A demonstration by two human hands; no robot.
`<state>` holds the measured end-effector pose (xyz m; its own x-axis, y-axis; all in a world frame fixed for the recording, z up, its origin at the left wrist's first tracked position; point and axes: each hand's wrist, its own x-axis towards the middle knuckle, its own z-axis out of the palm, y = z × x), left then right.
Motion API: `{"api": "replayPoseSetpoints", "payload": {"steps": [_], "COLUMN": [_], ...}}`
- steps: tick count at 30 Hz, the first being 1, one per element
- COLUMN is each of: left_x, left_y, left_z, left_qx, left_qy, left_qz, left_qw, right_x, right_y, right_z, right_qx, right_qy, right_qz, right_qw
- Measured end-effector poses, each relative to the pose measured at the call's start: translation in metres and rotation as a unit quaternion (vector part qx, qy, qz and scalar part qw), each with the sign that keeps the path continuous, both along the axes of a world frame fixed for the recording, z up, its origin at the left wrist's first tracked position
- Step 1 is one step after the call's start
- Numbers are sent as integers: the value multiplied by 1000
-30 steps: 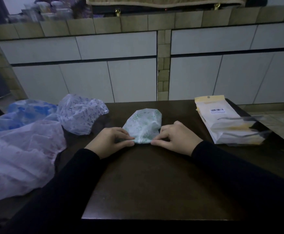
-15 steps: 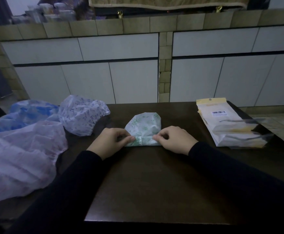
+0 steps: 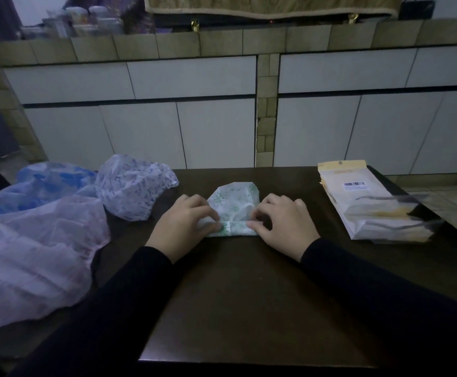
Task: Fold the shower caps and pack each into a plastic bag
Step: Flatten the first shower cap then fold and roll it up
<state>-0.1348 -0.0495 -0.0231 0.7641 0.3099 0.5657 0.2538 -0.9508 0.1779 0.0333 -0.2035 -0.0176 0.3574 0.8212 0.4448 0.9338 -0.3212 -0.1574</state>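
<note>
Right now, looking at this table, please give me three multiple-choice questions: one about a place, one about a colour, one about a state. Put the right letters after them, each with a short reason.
1. Where does the stack of plastic bags lie?
A. on the right part of the table
B. under the loose caps
C. in the person's lap

2. What colour is the print on the cap being folded?
A. red
B. green
C. black

3. What is the state of that cap's near edge?
A. lying flat and unfolded
B. already inside a bag
C. turned up into a narrow band, pinched at both ends

Answers:
1 A: the stack rests on the dark table, right of the right hand.
2 B: small green marks show on the white film.
3 C: the left hand and right hand each pinch one end of the folded band.
</note>
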Motion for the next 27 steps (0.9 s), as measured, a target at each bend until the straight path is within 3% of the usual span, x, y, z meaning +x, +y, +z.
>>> {"api": "replayPoseSetpoints", "payload": {"steps": [3, 9, 14, 21, 27], "left_x": [0, -1, -2, -4, -7], "left_y": [1, 7, 12, 9, 8], "left_z": [-3, -6, -6, -2, 2], "left_qx": [29, -102, -159, -129, -148], "left_qy": [15, 40, 53, 73, 75], "left_qz": [-58, -52, -48, -46, -39], "left_qw": [998, 993, 985, 988, 985], "right_x": [-3, 1, 7, 10, 9], "right_y": [0, -4, -5, -5, -4], "right_z": [-3, 2, 2, 1, 8], "right_qx": [19, -66, -95, -83, -81], "right_qy": [-48, -53, -37, -48, 16], "right_qz": [62, 67, 62, 59, 50], "right_qw": [997, 994, 993, 994, 995]}}
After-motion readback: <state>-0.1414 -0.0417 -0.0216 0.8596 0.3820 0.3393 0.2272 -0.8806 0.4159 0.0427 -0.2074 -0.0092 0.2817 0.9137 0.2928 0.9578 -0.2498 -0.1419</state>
